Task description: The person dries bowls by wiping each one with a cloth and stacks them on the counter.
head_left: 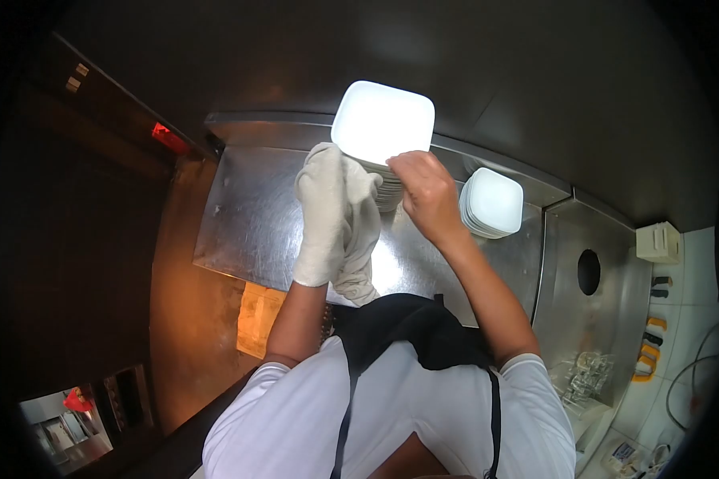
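A tall stack of rounded white square plates stands on the steel counter, with the top plate (384, 121) facing up. My right hand (427, 191) is bare, and its fingers pinch the near right edge of that plate. On my left hand (322, 188) is an off-white knit glove. Its fingers are closed at the stack's near left side, on a cream cloth (361, 235) that hangs down towards my apron. How the glove's fingertips lie on the cloth is hidden from me. A second, lower stack of white plates (495, 201) stands to the right.
The steel counter (252, 215) has a raised back edge along a dark wall. Farther right, a steel surface (563, 279) has a round dark hole (589, 272). Several yellow-handled tools (651, 351) and a cream box (658, 243) are beyond it. An orange-lit wooden board (260, 319) lies left.
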The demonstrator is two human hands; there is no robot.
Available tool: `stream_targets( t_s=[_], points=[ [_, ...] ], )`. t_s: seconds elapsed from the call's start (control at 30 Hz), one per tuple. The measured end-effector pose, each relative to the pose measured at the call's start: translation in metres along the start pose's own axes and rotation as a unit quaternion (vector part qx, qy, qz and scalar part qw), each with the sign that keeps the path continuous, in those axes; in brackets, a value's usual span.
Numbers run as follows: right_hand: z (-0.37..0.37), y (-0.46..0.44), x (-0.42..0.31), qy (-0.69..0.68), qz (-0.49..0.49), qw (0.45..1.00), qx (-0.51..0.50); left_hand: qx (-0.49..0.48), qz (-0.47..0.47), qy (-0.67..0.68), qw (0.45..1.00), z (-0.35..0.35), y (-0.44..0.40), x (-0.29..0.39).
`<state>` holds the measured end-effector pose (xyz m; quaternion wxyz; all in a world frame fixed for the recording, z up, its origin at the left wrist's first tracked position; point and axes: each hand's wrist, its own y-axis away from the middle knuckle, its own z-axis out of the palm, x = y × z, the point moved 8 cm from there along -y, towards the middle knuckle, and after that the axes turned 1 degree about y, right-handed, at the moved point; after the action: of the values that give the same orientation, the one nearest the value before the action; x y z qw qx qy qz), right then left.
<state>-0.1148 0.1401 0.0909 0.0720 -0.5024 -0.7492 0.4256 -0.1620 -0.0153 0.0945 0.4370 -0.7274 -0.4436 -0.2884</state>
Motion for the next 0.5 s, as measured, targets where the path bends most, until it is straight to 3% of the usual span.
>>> stream_targets(
  t_s=[0.07, 0.13, 0.2, 0.3, 0.37, 0.43, 0.5],
  points=[
    [0.004, 0.001, 0.013, -0.009, 0.023, 1.000, -0.013, 0.000, -0.010, 0.077, 0.997, -0.015, 0.005, 0.008],
    [0.006, 0.005, 0.024, -0.016, 0.038, 0.999, -0.013, 0.015, -0.080, 0.236, 0.968, -0.023, 0.014, -0.007],
    [0.009, 0.008, 0.030, -0.025, 0.052, 0.998, -0.016, 0.040, -0.202, 0.462, 0.862, -0.018, 0.029, -0.038],
    [0.011, 0.010, 0.031, -0.032, 0.062, 0.997, -0.024, 0.045, -0.178, 0.409, 0.894, -0.028, 0.041, -0.040],
    [0.012, 0.011, 0.028, -0.016, 0.058, 0.998, -0.034, 0.026, -0.055, 0.186, 0.981, -0.040, 0.040, -0.019],
    [0.013, 0.011, 0.027, -0.002, 0.058, 0.996, -0.062, 0.017, 0.026, 0.021, 0.999, -0.051, 0.040, 0.005],
    [0.012, 0.010, 0.024, 0.010, 0.052, 0.996, -0.069, 0.034, -0.059, 0.140, 0.988, -0.054, 0.045, -0.008]
  ],
)
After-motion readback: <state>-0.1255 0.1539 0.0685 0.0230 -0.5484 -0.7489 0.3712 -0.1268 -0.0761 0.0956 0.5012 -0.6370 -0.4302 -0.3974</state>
